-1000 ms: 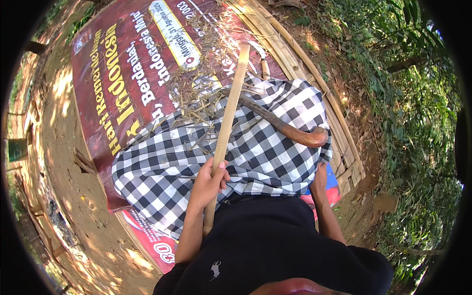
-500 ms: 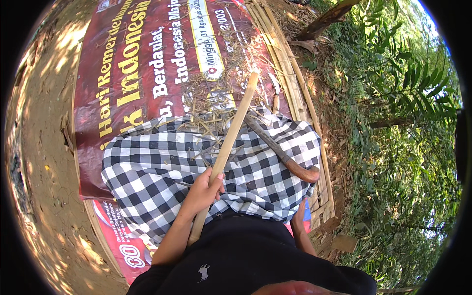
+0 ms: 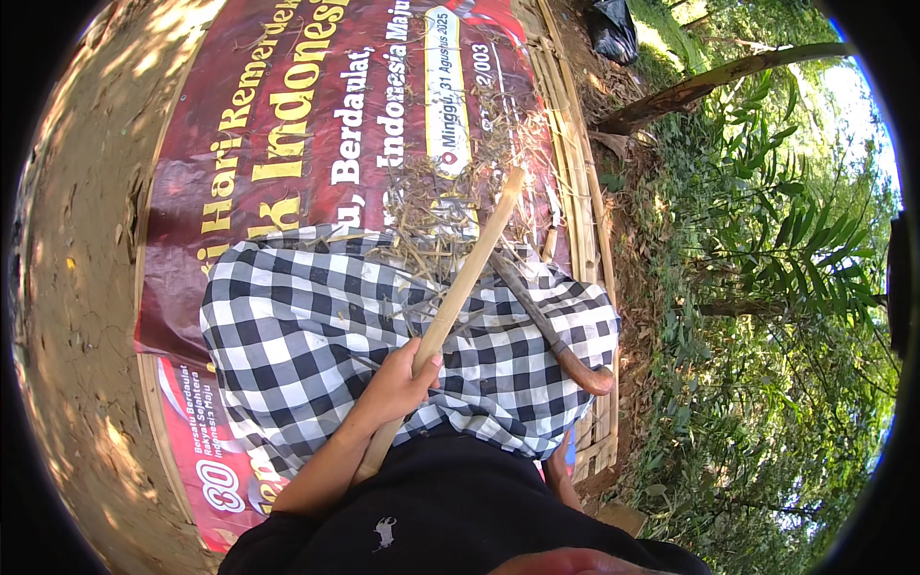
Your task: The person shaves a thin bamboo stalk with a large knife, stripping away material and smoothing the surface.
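My left hand (image 3: 401,381) is closed around a pale bamboo strip (image 3: 470,273). The strip slants up and to the right across my lap, its lower end against my left forearm and dark shirt. A black-and-white checkered cloth (image 3: 287,331) covers my legs, with thin shavings (image 3: 422,251) scattered over its far edge. On the cloth to the right lies a machete (image 3: 525,295) with a dark blade and a curved wooden handle (image 3: 583,374); neither hand touches it. My right arm (image 3: 559,477) hangs low at my right side, and the fingers are hidden beside the cloth.
Under me a red printed banner (image 3: 192,278) covers a platform edged with bamboo slats (image 3: 575,163). What looks like a small knife (image 3: 550,244) lies beyond the cloth. Bare soil (image 3: 86,316) is on the left; a leaning trunk (image 3: 671,101), black plastic bag (image 3: 613,34) and plants are on the right.
The view has shifted, bringing the black bag in at the top right. My left hand keeps its hold on the bamboo strip, and the machete lies as before.
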